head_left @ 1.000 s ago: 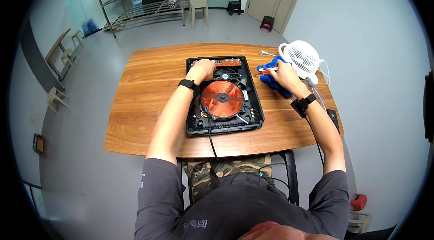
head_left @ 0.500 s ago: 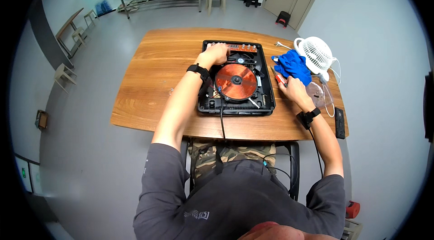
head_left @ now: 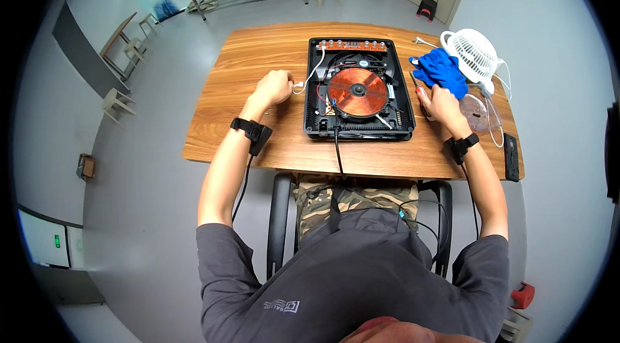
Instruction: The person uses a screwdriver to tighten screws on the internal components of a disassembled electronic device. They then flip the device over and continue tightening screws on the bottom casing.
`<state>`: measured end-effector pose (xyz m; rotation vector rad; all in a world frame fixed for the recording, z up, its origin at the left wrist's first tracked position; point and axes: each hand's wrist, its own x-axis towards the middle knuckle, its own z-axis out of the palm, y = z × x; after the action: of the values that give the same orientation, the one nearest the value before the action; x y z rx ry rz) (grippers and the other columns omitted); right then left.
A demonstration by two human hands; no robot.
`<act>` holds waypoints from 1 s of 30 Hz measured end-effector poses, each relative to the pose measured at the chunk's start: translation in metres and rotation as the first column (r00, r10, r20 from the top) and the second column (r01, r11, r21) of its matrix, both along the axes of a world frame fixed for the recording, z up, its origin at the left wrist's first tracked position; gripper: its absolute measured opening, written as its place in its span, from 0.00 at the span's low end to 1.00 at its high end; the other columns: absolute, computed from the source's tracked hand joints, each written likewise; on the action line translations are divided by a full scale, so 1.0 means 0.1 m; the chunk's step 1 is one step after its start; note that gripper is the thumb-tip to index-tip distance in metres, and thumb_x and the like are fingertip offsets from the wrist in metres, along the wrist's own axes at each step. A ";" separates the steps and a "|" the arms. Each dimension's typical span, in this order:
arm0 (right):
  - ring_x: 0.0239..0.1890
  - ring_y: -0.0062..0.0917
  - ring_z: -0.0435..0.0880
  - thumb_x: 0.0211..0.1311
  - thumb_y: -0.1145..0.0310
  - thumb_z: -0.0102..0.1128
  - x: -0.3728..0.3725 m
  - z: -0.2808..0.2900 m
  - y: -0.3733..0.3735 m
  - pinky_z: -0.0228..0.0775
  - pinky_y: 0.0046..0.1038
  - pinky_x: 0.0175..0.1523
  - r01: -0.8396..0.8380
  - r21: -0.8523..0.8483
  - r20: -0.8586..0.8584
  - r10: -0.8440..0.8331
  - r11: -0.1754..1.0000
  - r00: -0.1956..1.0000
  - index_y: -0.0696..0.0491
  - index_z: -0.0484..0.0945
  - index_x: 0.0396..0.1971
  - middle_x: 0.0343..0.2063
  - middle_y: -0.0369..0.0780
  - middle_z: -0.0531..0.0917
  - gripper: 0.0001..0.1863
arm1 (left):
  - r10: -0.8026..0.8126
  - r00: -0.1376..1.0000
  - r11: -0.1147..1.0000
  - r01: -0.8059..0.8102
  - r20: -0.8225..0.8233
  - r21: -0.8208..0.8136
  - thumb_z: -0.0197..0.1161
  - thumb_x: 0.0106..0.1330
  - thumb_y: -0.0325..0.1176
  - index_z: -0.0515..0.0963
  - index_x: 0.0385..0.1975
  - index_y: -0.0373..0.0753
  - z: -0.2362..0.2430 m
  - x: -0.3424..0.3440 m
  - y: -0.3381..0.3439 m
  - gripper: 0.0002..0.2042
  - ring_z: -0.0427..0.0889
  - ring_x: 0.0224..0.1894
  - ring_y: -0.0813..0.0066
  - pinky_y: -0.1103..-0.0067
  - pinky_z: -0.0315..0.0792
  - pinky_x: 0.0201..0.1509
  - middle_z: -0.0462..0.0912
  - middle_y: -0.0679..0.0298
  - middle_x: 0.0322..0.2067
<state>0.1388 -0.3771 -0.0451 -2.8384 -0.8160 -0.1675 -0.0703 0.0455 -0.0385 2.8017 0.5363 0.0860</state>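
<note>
An opened induction cooker [head_left: 403,124] in a black shell lies on the wooden table in front of me. Its round copper coil [head_left: 355,94] is exposed, below an orange control board [head_left: 358,46]. From that board a white cable [head_left: 314,73] runs out over the shell's left edge, its plug end beside my left hand. My left hand [head_left: 274,87] is curled over the table left of the cooker; its fingertips are hidden. Right of the cooker, my right hand [head_left: 442,109] is closed round a red-handled screwdriver [head_left: 421,91], pointing away from me.
Beyond my right hand lie a blue cloth [head_left: 442,72] and a white fan [head_left: 473,53]. A clear plastic piece [head_left: 476,114] and a black strip-shaped object [head_left: 511,157] are on the table's right side. A black cord [head_left: 339,155] leaves the cooker over the near edge.
My left hand has moved from the control board to the table left of the cooker. The white cable now shows hanging out over the shell's edge. My right hand still holds the screwdriver.
</note>
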 end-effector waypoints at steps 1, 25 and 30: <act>0.39 0.53 0.86 0.67 0.46 0.60 -0.01 0.02 0.01 0.79 0.49 0.44 -0.040 0.043 0.110 0.036 0.998 0.993 0.62 0.79 0.38 0.34 0.57 0.85 0.28 | 0.005 1.000 1.000 -0.005 0.013 -0.010 0.57 0.68 0.35 0.85 0.46 0.39 0.01 -0.04 -0.04 0.14 0.84 0.50 0.47 0.59 0.77 0.56 0.86 0.45 0.44; 0.45 0.54 0.84 0.69 0.50 0.60 -0.32 -0.09 0.34 0.75 0.51 0.49 -0.214 0.184 -0.093 0.234 0.959 0.968 0.61 0.73 0.46 0.38 0.58 0.84 0.26 | -0.255 0.911 0.929 0.324 0.323 -0.180 0.69 0.63 0.32 0.85 0.38 0.34 0.11 -0.12 -0.48 0.09 0.85 0.34 0.64 0.72 0.78 0.41 0.84 0.55 0.31; 0.45 0.55 0.83 0.68 0.53 0.62 -0.38 -0.13 0.37 0.75 0.51 0.50 -0.199 0.217 -0.096 0.224 0.956 0.970 0.62 0.71 0.49 0.38 0.60 0.83 0.25 | -0.328 0.899 0.929 0.363 0.290 -0.076 0.69 0.62 0.33 0.84 0.34 0.34 0.03 -0.05 -0.54 0.08 0.86 0.35 0.58 0.69 0.78 0.41 0.85 0.53 0.32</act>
<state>0.1012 -0.3400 -0.0582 -2.5213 -1.0060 -0.0474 -0.0750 -0.0085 -0.0356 2.6501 -0.0265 0.3431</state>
